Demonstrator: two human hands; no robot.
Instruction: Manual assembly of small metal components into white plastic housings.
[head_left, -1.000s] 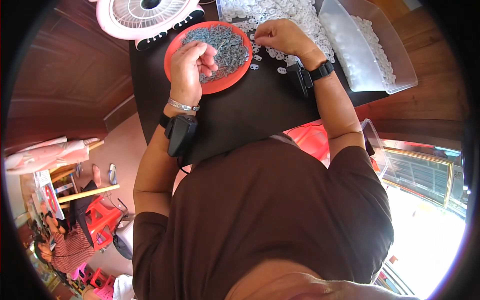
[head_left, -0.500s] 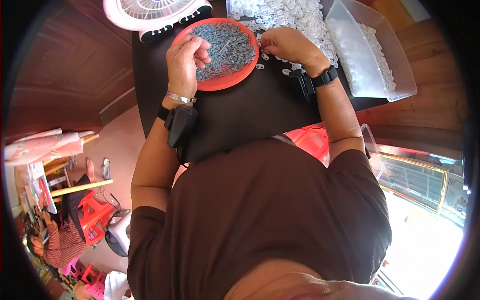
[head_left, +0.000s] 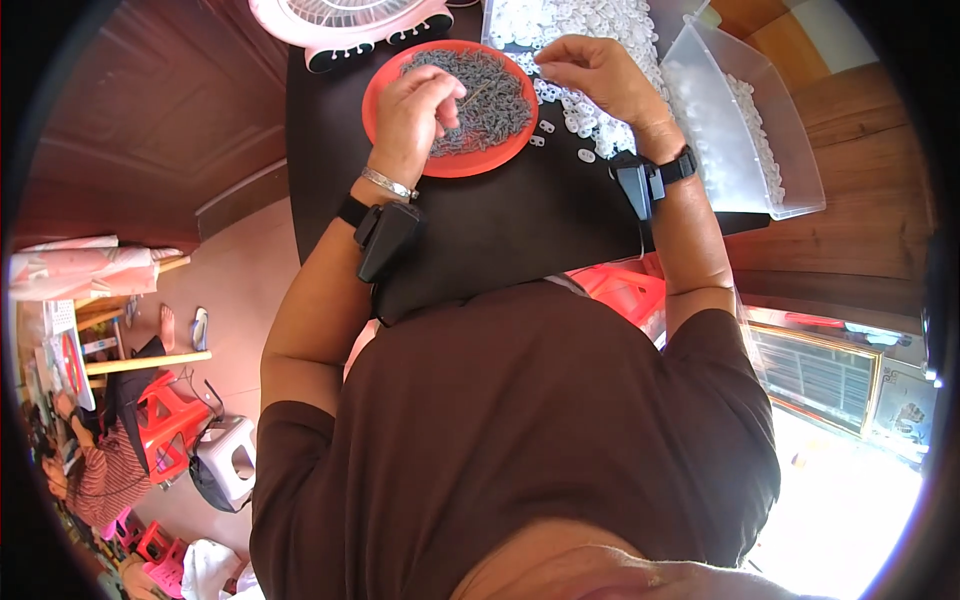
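My left hand (head_left: 412, 118) is over the left side of a round red plate (head_left: 480, 166), its fingers curled in and thumb pressed close; anything in them is hidden. Many small grey elongated pieces (head_left: 495, 112) fill the plate, with a thin straight sliver (head_left: 474, 96) lying on top. Right of the plate, my right hand (head_left: 608, 82) is over a spread of small white oval pieces with holes (head_left: 585, 118). Its thumb and forefinger come nearly together beside the plate's far right rim. What lies between them is too small to make out.
A pink fan (head_left: 345, 28) stands at the far left of the dark table (head_left: 480, 235). A clear plastic bin (head_left: 745, 150) with white pieces sits on the right. A red stool (head_left: 625, 295) is under the table edge. A person in a striped top (head_left: 105, 475) is at lower left.
The view has shifted slightly, so the table and plate appear farther right. My right hand has lifted outward from the white pieces near the plate. My left hand has turned inward over the plate.
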